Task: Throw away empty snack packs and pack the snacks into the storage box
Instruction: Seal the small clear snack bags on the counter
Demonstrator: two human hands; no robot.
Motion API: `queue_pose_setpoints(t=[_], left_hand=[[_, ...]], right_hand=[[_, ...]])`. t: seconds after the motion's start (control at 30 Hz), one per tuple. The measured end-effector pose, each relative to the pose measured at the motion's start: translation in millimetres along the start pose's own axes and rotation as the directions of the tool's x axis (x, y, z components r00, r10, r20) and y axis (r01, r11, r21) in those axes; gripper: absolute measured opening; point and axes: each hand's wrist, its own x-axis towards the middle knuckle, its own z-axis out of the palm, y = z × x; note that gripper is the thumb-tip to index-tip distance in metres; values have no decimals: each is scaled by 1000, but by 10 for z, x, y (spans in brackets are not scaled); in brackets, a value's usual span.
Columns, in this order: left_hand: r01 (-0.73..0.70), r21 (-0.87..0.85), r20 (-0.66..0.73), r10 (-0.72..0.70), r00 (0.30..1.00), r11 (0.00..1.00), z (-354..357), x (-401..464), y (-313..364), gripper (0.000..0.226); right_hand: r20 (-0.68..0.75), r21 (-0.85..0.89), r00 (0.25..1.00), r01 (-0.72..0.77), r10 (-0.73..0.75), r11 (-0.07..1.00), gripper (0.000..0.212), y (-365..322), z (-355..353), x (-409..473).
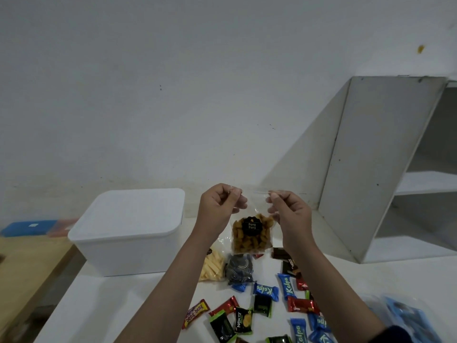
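A: Fingers?
B: Left hand (217,209) and right hand (288,211) each pinch a top corner of the clear snack bag (252,233), held above the tabletop (123,305).
A: Orientation?
B: Long axis vertical, opening up, snacks at bottom.
A: Step?
B: Likely packing it; next, open the lidded storage box (128,231).

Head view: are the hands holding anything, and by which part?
Yes. The left hand and right hand both pinch the top edge of a clear plastic bag of brown snacks with a black round label, which hangs above the table.
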Motion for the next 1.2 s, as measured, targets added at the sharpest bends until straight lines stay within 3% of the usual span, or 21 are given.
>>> queue_pose_setpoints(t=[0.1,0.2,0.3,0.43,0.63,0.8,1.2], left_hand=[[-10,28,7,10,1000,1000,33,4,-19,14],[-53,116,37,49,998,992,42,-12,-45,11],[-76,171,50,69,996,982,9,-15,-63,13],[-107,236,65,94,993,966,-67,-3,-95,14],[-123,316,113,91,989,941,-114,-2,-87,13],[-92,260,113,64,991,961,-96,7,-103,13],[-77,217,166,41,985,973,-175,44,-122,9]], right_hand=[[12,-167,994,106,-105,980,14,9,-45,46],[164,-455,956,294,-245,840,27,-26,-68,96],[296,-541,929,356,-223,762,13,-81,-38,136],[359,-590,911,390,-204,706,1,-108,-10,150],[462,-656,883,404,-84,638,4,-138,43,147],[469,-668,873,451,-135,592,6,-168,85,148],[519,-591,841,484,-154,645,7,-132,151,92]])
